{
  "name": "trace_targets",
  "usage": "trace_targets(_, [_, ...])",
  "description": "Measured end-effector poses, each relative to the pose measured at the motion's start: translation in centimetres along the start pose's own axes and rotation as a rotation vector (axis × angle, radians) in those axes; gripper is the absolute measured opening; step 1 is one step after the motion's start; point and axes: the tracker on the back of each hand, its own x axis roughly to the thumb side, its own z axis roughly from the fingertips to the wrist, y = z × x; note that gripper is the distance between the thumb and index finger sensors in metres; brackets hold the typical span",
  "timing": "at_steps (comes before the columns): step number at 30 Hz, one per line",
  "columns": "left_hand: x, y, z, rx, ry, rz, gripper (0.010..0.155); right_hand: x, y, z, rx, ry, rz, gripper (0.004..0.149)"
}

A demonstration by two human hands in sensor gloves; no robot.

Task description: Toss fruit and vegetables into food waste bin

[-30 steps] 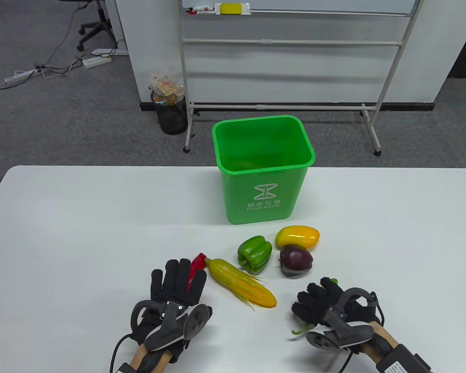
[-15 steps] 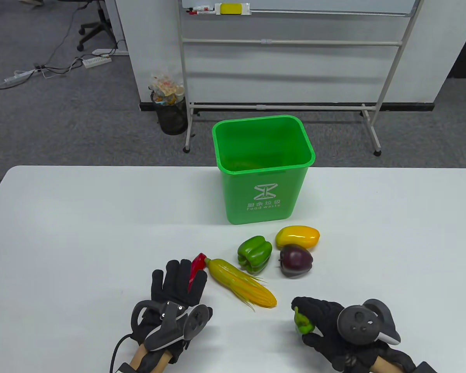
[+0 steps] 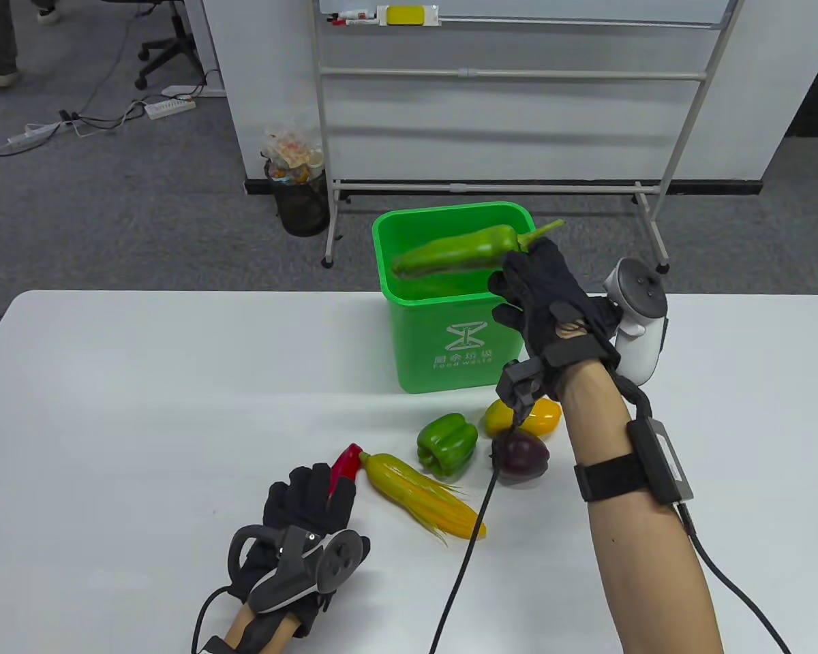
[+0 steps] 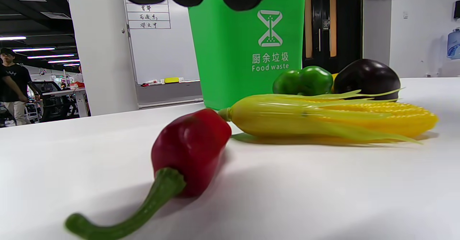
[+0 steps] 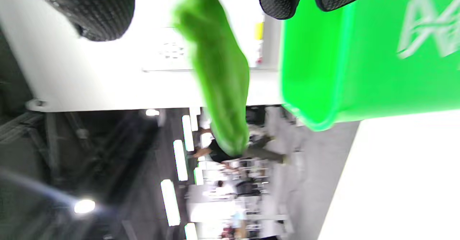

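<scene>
Long green pepper (image 3: pixel 453 253) hangs over green bin (image 3: pixel 463 340), held by right hand (image 3: pixel 545 300).

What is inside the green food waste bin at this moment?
The bin shows only bare green walls inside; the long green pepper, held by the right hand, hangs over the opening. The pepper and the front wall hide the bottom, so anything there is unseen.

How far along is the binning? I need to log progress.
Done: nothing can be confirmed inside the bin. In hand: the right hand holds a long green pepper over the bin's opening. Left on the table: red chili, corn, bell pepper, mango, purple fruit. The left hand rests by the chili.
</scene>
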Motion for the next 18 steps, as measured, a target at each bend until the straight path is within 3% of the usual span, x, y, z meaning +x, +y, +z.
trace_targets(3, [0.0,-0.1,0.0,0.003,-0.010,-0.011,0.083,-1.7,-0.6,1.3,-0.093,-0.066,0.123,0.092])
trace_targets(10, [0.2,-0.3,-0.1,-0.012,-0.013,-0.014,0.083,-5.6,-2.1,4.4,-0.053,-0.164,0.442,0.083])
trace_targets(18, [0.1,-0.4,-0.2,-0.009,-0.004,-0.019,0.083,-7.5,-1.9,7.4,-0.027,-0.330,0.747,0.076])
